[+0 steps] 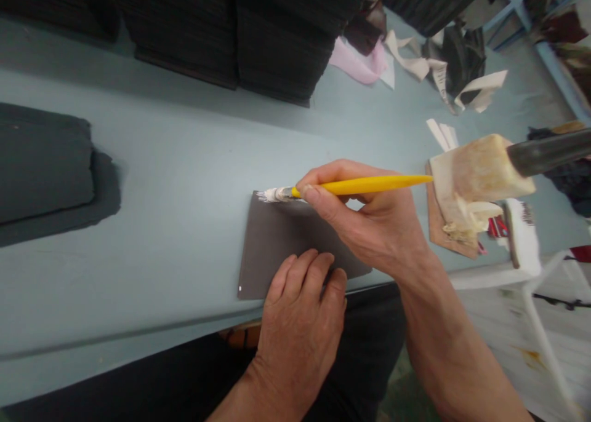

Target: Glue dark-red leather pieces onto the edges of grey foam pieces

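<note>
A dark grey-brown rectangular sheet (272,243) lies flat near the table's front edge. My right hand (373,219) pinches a paintbrush with a yellow handle (369,184). Its bristles, coated in something whitish, touch the sheet at its far left corner. My left hand (307,293) rests on the near part of the sheet, fingers lying side by side and slightly bent, with nothing held in them. A small white spot marks the sheet's near left corner. Part of the sheet is hidden beneath both hands.
Tall stacks of dark sheets (286,34) stand at the back. More dark pieces (41,170) lie at left. On the right sit a glue-smeared container (489,163) with a dark handle, and a white brush-like object (521,234). Scraps (360,59) are strewn behind.
</note>
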`<state>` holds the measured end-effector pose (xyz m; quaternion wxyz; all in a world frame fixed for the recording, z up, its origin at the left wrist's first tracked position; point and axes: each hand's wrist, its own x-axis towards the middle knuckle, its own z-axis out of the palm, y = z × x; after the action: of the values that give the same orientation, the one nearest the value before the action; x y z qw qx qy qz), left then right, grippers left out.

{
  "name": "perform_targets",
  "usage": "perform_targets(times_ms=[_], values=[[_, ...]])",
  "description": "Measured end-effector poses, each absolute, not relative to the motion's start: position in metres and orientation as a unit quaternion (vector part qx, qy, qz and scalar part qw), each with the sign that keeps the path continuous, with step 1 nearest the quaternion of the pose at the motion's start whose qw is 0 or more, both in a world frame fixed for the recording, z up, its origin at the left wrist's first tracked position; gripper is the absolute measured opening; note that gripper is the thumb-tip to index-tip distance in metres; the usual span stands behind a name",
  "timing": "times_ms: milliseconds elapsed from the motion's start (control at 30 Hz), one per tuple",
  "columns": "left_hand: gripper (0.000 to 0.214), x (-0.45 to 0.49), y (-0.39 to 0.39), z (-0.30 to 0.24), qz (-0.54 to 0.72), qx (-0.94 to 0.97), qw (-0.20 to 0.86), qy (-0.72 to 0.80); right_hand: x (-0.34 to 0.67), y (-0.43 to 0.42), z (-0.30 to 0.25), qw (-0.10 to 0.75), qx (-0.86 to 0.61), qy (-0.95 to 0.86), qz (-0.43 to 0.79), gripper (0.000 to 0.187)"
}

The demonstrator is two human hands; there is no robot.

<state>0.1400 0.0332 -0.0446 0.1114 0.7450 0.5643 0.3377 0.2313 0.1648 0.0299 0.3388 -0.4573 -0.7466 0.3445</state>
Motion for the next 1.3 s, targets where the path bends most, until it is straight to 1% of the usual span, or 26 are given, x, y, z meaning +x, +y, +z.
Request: perform_targets(times_ms=[300,533,967,1300], values=[[0.019,0.138,0.034,-0.04,0.317,0.754,0.101,0.566,0.251,0.164,0.031,0.323,-0.441,-0.773,0.323,0.014],[0.02,0.137,0.036,-0.04,0.297,0.765,0.101,0.562,0.269,0.161,0.035,0.306,-0.463,-0.773,0.308,0.011],[0.02,0.135,0.038,-0.036,0.274,0.784,0.077,0.552,0.309,0.156,0.032,0.32,-0.472,-0.762,0.308,0.011],[0.021,0.132,0.04,-0.037,0.266,0.803,0.044,0.532,0.337,0.146,0.031,0.309,-0.481,-0.762,0.306,0.012]])
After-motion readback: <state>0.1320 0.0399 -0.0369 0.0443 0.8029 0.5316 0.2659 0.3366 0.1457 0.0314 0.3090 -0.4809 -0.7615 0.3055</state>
